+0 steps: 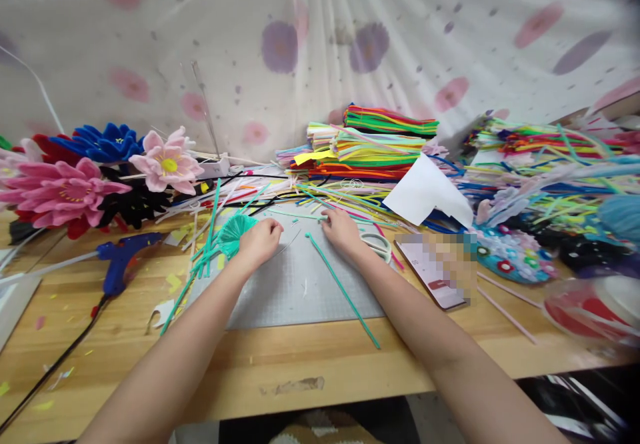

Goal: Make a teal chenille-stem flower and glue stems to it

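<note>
Where the tabletop (295,347) comes nearest to us, a loose green pipe cleaner (345,292) slants off the mat (300,304) towards the near edge, probably set between our forearms so that either hand can reach it. The mat likely guards the wood. Towards the right edge, a phone (425,271) lies face up, perhaps for easy glancing. Towards the left edge, a glue gun (121,259) rests on its side, seemingly apart from our arms for safety.

Over the mat, our left hand (261,239) has its fingers curled in, just beside a green bundle (231,236); we cannot tell whether they pinch the thin strand (290,243) nearby. Our right hand (342,229) bends its fingertips by a second green pipe cleaner (300,215); whether they grip it, we cannot tell. Scissors (379,247) lie beside that arm, presumably for quick use.

Beyond, fuzzy flowers (75,191) crowd the far left corner, and pipe cleaner stacks (375,157) line the far edge, apparently stored within reach.
</note>
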The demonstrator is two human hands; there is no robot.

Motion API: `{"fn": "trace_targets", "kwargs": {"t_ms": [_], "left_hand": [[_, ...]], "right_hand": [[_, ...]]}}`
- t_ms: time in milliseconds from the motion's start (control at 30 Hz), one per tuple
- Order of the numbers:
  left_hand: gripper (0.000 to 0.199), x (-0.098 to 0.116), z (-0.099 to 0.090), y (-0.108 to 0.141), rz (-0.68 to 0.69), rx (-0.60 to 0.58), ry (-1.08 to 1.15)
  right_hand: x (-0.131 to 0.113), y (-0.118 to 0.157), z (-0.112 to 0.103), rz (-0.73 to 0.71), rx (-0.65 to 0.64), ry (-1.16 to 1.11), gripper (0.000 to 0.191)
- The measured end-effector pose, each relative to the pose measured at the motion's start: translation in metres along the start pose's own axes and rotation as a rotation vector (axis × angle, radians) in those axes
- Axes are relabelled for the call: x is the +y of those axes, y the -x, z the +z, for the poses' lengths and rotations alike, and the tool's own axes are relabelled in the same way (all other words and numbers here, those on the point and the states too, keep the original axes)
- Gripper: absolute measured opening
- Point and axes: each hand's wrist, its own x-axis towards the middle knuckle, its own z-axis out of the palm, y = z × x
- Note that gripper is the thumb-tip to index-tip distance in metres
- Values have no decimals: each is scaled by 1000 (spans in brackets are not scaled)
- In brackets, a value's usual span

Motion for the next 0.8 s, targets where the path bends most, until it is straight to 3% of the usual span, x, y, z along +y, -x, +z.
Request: {"fn": "trace_targets", "kwargs": {"t_ms": [133, 267, 400, 567, 667, 800], "left_hand": [[10, 4, 7, -2, 74, -51, 96], [12, 6, 7, -10, 137, -19, 78], [11, 0, 6, -19, 119, 13, -11], [7, -11, 11, -21, 109, -78, 54], [9, -6, 1, -26, 83, -29, 259], [9, -8, -32, -39, 35, 90, 505]], "right_hand": [[3, -4, 7, -6, -7, 59, 19], [7, -4, 13, -30, 23, 48, 15], [9, -2, 15, -26, 32, 41, 15], [11, 3, 17, -43, 51, 43, 15], [13, 5, 17, -72, 65, 48, 16], [15, 8, 15, -98, 67, 55, 16]]}}
